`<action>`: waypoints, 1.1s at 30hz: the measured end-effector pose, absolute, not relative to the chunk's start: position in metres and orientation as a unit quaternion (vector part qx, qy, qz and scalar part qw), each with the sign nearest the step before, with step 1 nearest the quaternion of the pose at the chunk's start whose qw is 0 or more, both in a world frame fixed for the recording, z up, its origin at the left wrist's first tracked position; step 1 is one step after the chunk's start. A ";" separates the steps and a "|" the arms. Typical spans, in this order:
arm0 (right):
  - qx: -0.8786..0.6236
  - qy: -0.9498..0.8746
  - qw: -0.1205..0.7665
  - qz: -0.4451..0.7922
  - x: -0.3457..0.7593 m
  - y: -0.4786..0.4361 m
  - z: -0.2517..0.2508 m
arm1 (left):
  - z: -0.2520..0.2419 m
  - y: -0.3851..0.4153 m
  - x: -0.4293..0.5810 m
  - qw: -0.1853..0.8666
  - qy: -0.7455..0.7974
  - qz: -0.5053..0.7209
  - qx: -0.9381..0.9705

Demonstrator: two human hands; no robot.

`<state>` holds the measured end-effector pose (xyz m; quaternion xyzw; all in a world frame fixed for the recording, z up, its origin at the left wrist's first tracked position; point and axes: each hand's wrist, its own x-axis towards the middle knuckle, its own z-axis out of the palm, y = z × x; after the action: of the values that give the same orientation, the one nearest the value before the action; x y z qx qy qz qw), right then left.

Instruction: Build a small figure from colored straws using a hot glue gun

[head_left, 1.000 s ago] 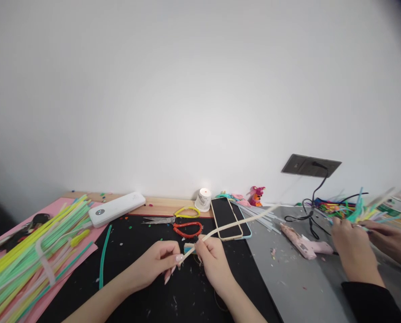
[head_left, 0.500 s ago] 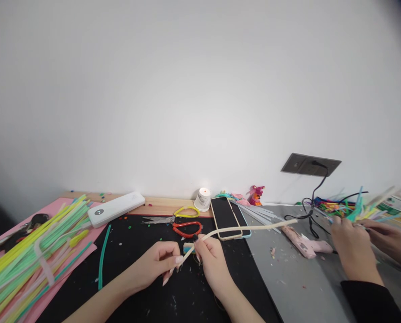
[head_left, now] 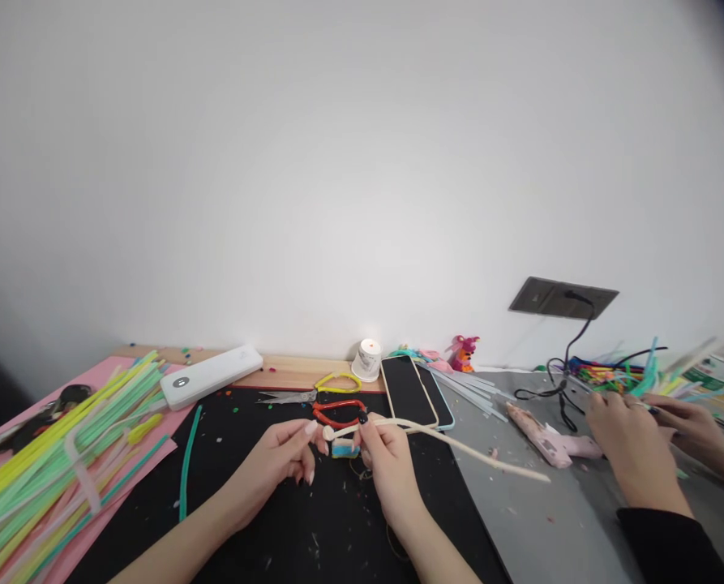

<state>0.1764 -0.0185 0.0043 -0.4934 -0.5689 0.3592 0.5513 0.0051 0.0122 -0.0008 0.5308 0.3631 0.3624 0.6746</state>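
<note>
A long cream pipe cleaner (head_left: 477,458) runs through both hands, its long free end sagging to the right over the grey mat. At its near end is a small tight curl (head_left: 328,434), held at the thumb and fingertips of my left hand (head_left: 282,454). My right hand (head_left: 386,458) pinches the stem between thumb and index finger a short way along. Below the stem, between my hands, a small blue, yellow and whitish piece (head_left: 344,448) shows, partly covered by my right fingers. Just behind lie scissors (head_left: 340,411) with yellow and red handles.
Bundled pastel pipe cleaners (head_left: 63,454) and a white power bank (head_left: 211,377) lie left. Behind are an upturned paper cup (head_left: 367,361) and phones (head_left: 407,389). Rightward are a pink glue gun (head_left: 547,442), a cord (head_left: 561,381) and another person's hands (head_left: 638,446).
The near end of the cream pipe cleaner now shows as a curl, raised toward the scissors. Its free end has swung down and toward me. My left hand has moved up slightly.
</note>
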 end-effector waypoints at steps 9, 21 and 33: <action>-0.458 -0.575 0.534 0.418 0.164 -0.023 -0.007 | 0.003 0.007 0.007 0.635 0.410 0.419 0.504; -0.485 -0.591 0.493 0.414 0.157 -0.028 0.003 | 0.003 0.013 0.001 0.528 0.442 0.426 0.587; -0.468 -0.610 0.468 0.436 0.161 -0.027 0.000 | 0.010 0.001 0.001 0.551 0.335 0.191 0.740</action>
<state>0.1612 -0.0274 0.0001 -0.4679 -0.6098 0.4356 0.4684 0.0006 0.0006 0.0097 0.7400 0.3355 0.1906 0.5509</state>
